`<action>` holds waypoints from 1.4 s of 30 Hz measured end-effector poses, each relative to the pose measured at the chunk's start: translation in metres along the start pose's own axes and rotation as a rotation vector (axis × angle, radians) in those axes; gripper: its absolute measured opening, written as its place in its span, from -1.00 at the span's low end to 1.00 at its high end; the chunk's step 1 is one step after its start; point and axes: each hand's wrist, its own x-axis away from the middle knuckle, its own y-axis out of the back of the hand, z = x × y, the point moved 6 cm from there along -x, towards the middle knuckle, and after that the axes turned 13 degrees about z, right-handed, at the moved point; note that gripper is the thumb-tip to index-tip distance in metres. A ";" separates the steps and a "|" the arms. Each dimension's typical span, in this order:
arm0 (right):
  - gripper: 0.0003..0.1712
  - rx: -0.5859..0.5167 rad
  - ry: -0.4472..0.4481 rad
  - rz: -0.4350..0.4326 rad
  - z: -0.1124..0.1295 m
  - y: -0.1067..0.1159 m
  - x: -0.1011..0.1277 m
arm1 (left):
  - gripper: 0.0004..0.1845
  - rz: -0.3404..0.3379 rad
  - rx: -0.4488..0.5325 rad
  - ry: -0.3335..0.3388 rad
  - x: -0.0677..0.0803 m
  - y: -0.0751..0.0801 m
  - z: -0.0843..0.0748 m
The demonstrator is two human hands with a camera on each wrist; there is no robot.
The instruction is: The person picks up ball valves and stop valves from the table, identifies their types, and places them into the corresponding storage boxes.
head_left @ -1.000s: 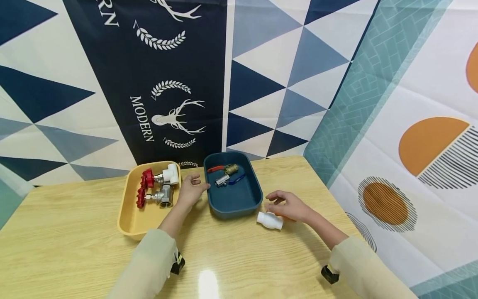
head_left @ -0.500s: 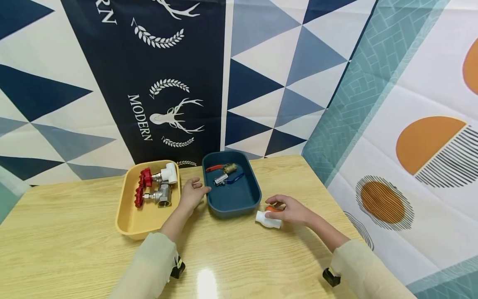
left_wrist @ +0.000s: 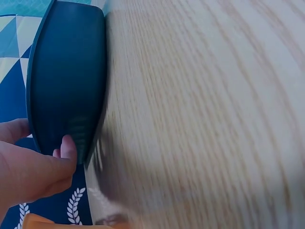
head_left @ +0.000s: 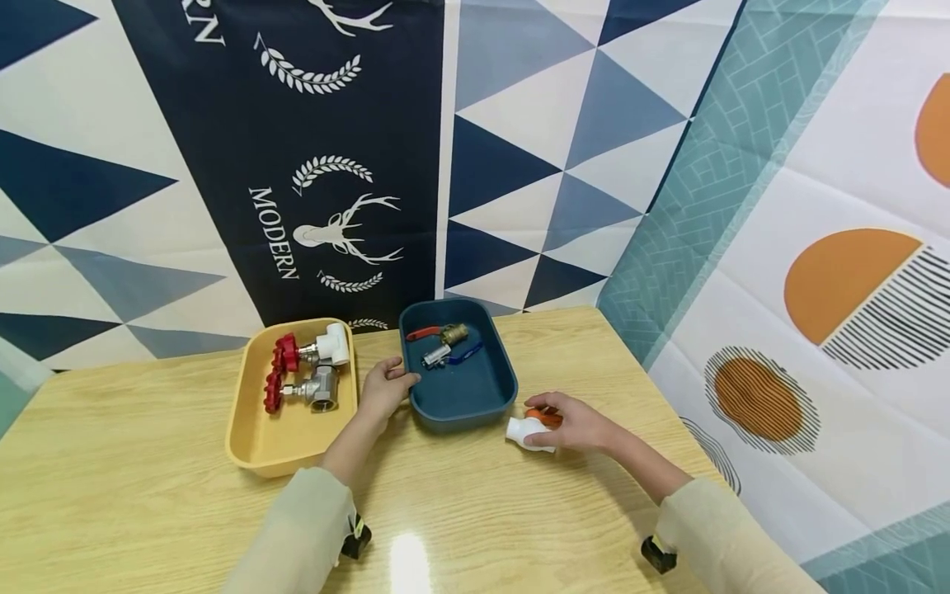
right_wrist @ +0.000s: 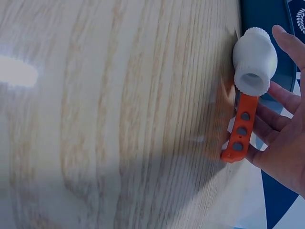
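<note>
Wooden worktop [head_left: 148, 462], seen from the head camera, carries a yellow tray [head_left: 256, 445] with two red-handled valves [head_left: 300, 371] and a blue tray [head_left: 490, 396] holding two small lever valves [head_left: 444, 345]. The left hand [head_left: 386, 386] grips the blue tray's near corner; the right hand [head_left: 575, 421] curls over a white plastic valve [head_left: 525, 432] lying just beside that tray. A backdrop reads "MODERN" [head_left: 271, 233].

Left wrist view: fingers [left_wrist: 64, 152] wrap the tray's dark wall [left_wrist: 66, 86].

Right wrist view alone reveals the valve's open socket [right_wrist: 252, 78] and orange handle with holes [right_wrist: 239, 130], fingers [right_wrist: 271, 131] touching it.
</note>
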 end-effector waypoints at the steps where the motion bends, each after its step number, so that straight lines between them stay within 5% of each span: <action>1: -0.26 0.009 -0.002 0.000 0.000 -0.001 0.000 | -0.41 0.004 0.007 0.018 0.001 -0.001 0.000; 22: -0.32 0.282 0.098 -0.084 0.009 -0.012 -0.001 | -0.45 0.014 0.066 0.040 -0.004 -0.001 0.007; 42: -0.41 0.324 0.100 -0.101 0.014 -0.015 0.000 | -0.45 0.042 0.090 0.073 -0.006 0.001 0.006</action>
